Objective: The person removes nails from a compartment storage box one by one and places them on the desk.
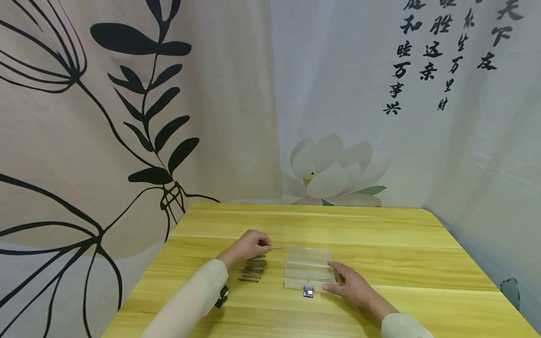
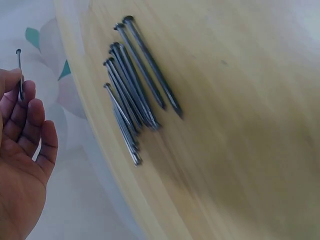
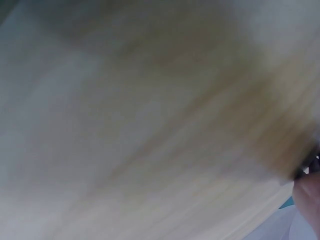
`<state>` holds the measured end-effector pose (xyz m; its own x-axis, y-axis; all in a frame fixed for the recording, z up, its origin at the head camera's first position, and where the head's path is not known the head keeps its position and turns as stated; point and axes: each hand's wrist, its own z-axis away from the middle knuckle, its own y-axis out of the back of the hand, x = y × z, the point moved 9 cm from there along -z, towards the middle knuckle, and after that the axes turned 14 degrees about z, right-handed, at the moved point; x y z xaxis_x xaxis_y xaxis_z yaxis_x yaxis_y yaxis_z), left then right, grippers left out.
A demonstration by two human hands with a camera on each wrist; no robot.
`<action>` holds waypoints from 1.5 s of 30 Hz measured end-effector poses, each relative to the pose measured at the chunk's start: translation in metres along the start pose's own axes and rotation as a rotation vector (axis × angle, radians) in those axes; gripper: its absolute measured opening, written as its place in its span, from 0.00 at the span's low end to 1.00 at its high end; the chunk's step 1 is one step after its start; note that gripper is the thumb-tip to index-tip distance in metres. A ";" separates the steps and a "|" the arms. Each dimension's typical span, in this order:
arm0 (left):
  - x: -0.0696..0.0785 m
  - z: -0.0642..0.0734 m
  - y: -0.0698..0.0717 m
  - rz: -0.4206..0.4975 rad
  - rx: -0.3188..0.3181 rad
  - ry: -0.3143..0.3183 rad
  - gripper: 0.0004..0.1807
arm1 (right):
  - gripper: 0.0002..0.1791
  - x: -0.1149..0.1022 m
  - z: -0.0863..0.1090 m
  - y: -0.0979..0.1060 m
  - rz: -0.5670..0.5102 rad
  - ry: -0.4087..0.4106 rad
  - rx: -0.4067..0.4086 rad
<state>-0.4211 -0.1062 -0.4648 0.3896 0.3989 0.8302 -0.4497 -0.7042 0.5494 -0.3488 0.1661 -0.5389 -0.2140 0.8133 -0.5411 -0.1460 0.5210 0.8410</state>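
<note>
My left hand (image 1: 255, 243) pinches a thin nail (image 2: 20, 75) between thumb and fingertips, held above the table just left of a clear plastic box. In the left wrist view the nail's head points up and the other fingers curl loosely below it. Several dark steel nails (image 1: 253, 268) of differing lengths lie side by side beneath the left forearm. The clear plastic box (image 1: 307, 257) rests on the table, with a small blue-and-silver piece (image 1: 308, 292) at its front edge. My right hand (image 1: 352, 285) grips the box's right side, thumb near the front corner and fingers farther back.
Everything lies on a yellow wood-grain table (image 1: 380, 230). Behind it hangs a curtain (image 1: 236, 141) printed with plants, a lotus and writing. A dark band or strap (image 1: 221, 297) shows at the left wrist. The right wrist view is mostly blurred table.
</note>
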 end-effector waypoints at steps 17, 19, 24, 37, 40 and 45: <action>-0.029 0.052 0.011 0.028 -0.001 0.062 0.06 | 0.47 -0.001 0.000 0.000 -0.015 0.004 -0.005; -0.029 0.058 0.012 0.016 0.000 0.044 0.05 | 0.47 -0.001 0.000 0.001 -0.015 0.003 -0.005; -0.032 0.069 0.012 0.012 0.001 0.008 0.04 | 0.47 -0.003 0.002 0.003 0.000 0.002 -0.002; -0.044 0.089 -0.003 0.058 -0.058 0.052 0.03 | 0.48 0.000 0.000 0.000 0.006 0.001 -0.008; -0.045 0.091 -0.005 0.053 -0.061 0.054 0.03 | 0.48 0.000 0.000 0.000 0.005 -0.001 -0.005; -0.047 0.092 -0.005 0.030 -0.062 0.061 0.03 | 0.47 0.000 0.000 0.000 0.003 -0.004 -0.005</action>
<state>-0.3629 -0.1758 -0.5150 0.3263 0.4143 0.8496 -0.5102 -0.6795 0.5273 -0.3486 0.1661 -0.5391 -0.2102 0.8158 -0.5387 -0.1505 0.5175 0.8424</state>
